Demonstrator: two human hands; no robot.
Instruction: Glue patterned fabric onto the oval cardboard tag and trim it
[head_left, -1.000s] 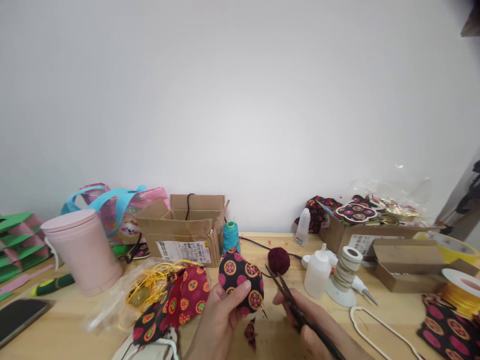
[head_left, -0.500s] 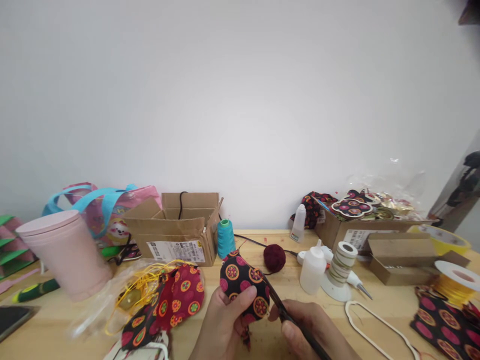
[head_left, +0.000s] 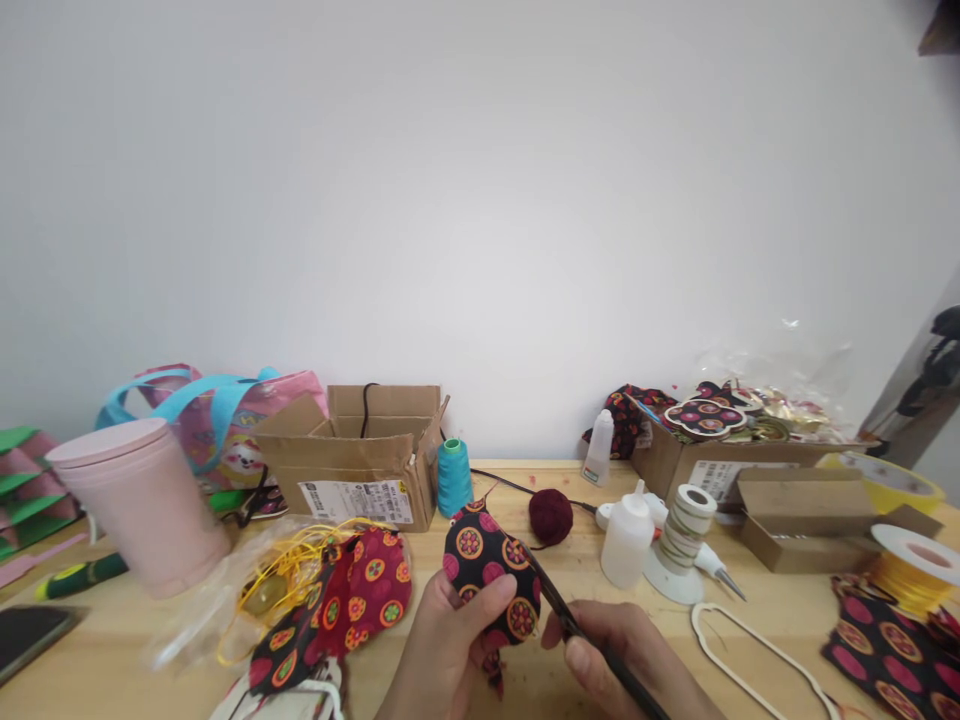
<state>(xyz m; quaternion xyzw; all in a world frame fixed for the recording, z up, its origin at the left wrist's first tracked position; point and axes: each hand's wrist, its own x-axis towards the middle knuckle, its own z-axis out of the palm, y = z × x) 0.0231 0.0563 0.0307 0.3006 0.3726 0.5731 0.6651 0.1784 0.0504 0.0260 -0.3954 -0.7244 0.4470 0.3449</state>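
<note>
My left hand (head_left: pixel 457 635) pinches a black fabric-covered piece (head_left: pixel 480 555) patterned with pink dots and orange flower rounds. Its thumb lies across the front, and a frayed scrap dangles below. My right hand (head_left: pixel 611 650) is closed around a slim black tweezers-like tool (head_left: pixel 559 605), slanting up to the left. The tool's tip meets the right edge of the fabric piece; exactly what it touches there is too small to make out. Behind the piece rest a dark red yarn ball (head_left: pixel 550 517) and a turquoise thread cone (head_left: pixel 454 477).
Patterned cloth (head_left: pixel 367 590) and yellow cord (head_left: pixel 281 570) lie left of my hands. An open cardboard box (head_left: pixel 360 480) stands behind. On the right are a white squeeze bottle (head_left: pixel 627 540), a ribbon spool (head_left: pixel 681 530), a white outline frame (head_left: pixel 739 660) and a filled carton (head_left: pixel 682 465).
The whole view has shifted slightly, with things on the left appearing a little further right. Both hands keep the same hold on the fabric piece and the tool.
</note>
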